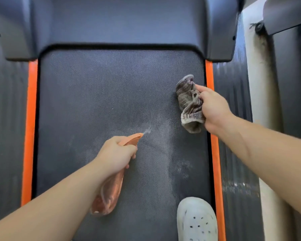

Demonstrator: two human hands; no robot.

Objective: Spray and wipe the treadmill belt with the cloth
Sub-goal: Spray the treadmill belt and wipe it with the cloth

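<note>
Both forearms are bare, with no sleeves, watch or rings showing on the left hand [117, 152] or the right hand [214, 108]. One foot wears a pale rubber clog [196, 221] with round holes over its toe.

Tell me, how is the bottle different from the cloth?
The bottle is smooth, shiny orange; the cloth is crumpled grey-brown. The left hand holds the bottle, squirting mist; the right hand holds the cloth, bunched near the belt's right edge. Both are gripped above the belt.
</note>
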